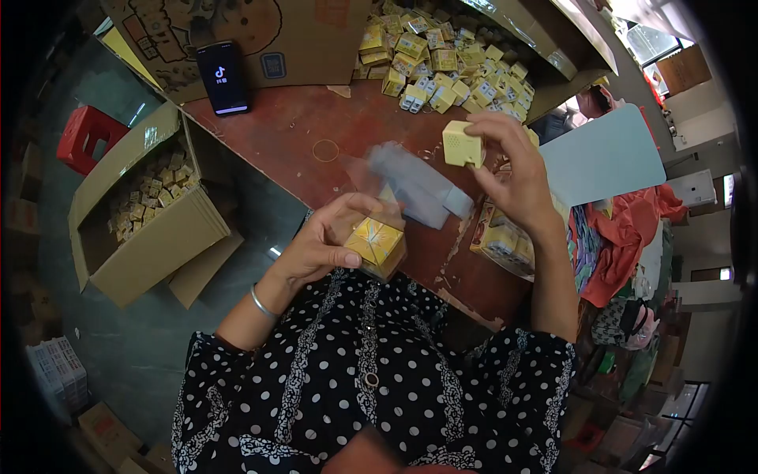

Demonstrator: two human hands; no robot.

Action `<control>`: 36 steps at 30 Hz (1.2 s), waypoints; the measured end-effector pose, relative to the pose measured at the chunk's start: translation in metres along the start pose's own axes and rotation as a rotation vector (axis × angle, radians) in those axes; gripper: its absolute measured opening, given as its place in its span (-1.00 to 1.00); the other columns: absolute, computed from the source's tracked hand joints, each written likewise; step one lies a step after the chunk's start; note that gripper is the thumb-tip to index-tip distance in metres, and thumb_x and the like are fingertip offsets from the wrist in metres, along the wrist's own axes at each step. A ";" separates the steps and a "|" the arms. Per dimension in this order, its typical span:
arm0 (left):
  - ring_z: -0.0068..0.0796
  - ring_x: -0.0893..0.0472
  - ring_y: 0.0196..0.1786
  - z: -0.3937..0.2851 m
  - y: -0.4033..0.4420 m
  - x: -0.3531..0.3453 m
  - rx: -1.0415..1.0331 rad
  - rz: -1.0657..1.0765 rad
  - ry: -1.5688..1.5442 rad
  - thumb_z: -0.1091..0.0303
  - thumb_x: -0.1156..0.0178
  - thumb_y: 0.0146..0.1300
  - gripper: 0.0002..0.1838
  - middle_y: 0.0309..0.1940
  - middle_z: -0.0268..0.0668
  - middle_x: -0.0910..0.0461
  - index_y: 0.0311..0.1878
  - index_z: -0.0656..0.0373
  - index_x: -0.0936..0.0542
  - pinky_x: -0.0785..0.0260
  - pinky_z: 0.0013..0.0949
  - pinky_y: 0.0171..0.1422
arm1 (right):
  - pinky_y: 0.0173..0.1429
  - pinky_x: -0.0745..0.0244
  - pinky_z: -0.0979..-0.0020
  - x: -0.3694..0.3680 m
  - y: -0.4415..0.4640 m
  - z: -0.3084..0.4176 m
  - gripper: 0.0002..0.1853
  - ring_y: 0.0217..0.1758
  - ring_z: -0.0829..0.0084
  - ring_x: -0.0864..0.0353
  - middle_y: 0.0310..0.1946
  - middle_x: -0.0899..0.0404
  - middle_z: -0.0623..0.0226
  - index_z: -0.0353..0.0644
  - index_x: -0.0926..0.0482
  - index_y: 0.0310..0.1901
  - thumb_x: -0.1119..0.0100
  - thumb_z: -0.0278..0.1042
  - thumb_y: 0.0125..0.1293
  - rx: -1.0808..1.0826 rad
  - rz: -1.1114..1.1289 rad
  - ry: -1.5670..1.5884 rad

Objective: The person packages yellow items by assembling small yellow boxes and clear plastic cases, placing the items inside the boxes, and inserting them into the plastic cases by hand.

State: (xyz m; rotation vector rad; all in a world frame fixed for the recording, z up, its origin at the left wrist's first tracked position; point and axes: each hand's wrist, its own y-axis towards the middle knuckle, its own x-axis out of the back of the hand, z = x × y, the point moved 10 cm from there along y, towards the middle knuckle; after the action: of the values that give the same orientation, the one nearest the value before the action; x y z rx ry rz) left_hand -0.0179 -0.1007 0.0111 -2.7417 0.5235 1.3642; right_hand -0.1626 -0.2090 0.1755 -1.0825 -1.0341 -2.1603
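Note:
A small yellow patterned box (pixel 374 243), its clear flap standing up at the top, is held by my left hand (pixel 328 239) near my chest. Between the thumb and fingers of my right hand (pixel 513 164) is a pale yellow cube (pixel 460 144) with small speaker holes, raised over the red table (pixel 296 130). Clear plastic bags (pixel 418 186) lie on the table between my hands. A clear pack of small pieces (pixel 505 243) sits below my right wrist.
Many small yellow boxes (pixel 442 59) are heaped at the back of the table. A phone (pixel 223 77) leans on a cardboard box (pixel 292 39). At the left stands an open carton (pixel 150 249) of small boxes, near a red stool (pixel 88 138).

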 end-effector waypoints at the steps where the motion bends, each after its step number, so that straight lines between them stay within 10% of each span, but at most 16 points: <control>1: -0.23 -0.52 0.38 -0.006 0.004 -0.017 -0.015 0.068 -0.036 0.51 -0.54 0.06 -0.26 0.34 -0.09 -0.47 0.33 0.22 -0.42 -0.37 -0.19 0.49 | 0.28 -0.50 0.26 0.001 -0.006 0.013 -0.48 0.25 0.19 -0.57 0.21 -0.54 0.18 -0.15 -0.54 0.13 -0.25 -0.71 0.07 0.008 0.001 -0.002; 8: -0.14 -0.45 0.43 -0.008 0.012 -0.071 0.011 0.362 -0.164 0.42 -0.58 -0.03 -0.18 0.36 -0.03 -0.41 0.32 0.29 -0.40 -0.28 -0.11 0.54 | 0.14 -0.63 0.29 0.013 -0.046 0.076 -0.42 0.21 0.15 -0.63 0.25 -0.51 0.08 -0.10 -0.59 0.11 -0.30 -0.81 0.03 0.224 -0.096 0.189; 30: -0.39 -0.52 0.32 0.019 0.016 -0.059 0.083 0.225 0.081 0.52 -0.53 0.06 -0.26 0.27 -0.23 -0.48 0.32 0.24 -0.42 -0.42 -0.33 0.41 | -0.05 -0.55 0.53 -0.007 -0.070 0.024 -0.66 -0.03 0.65 -0.63 -0.09 -0.64 0.34 -0.29 -0.49 0.14 -0.30 -0.44 0.40 -0.433 0.168 0.730; 36: -0.20 -0.41 0.47 -0.025 0.014 -0.064 -0.016 0.301 0.385 0.40 -0.59 0.00 -0.33 0.52 0.06 -0.24 0.22 0.18 -0.54 -0.37 -0.19 0.44 | 0.01 -0.53 0.45 0.002 -0.056 0.032 -0.55 -0.04 0.51 -0.62 -0.07 -0.59 0.32 -0.22 -0.50 0.14 -0.40 -0.42 0.24 -0.331 0.244 0.453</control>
State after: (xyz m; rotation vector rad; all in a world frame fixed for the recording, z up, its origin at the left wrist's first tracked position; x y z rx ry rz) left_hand -0.0392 -0.1006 0.0785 -3.0462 0.9817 0.8721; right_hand -0.1892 -0.1505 0.1671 -0.7477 -0.3325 -2.2669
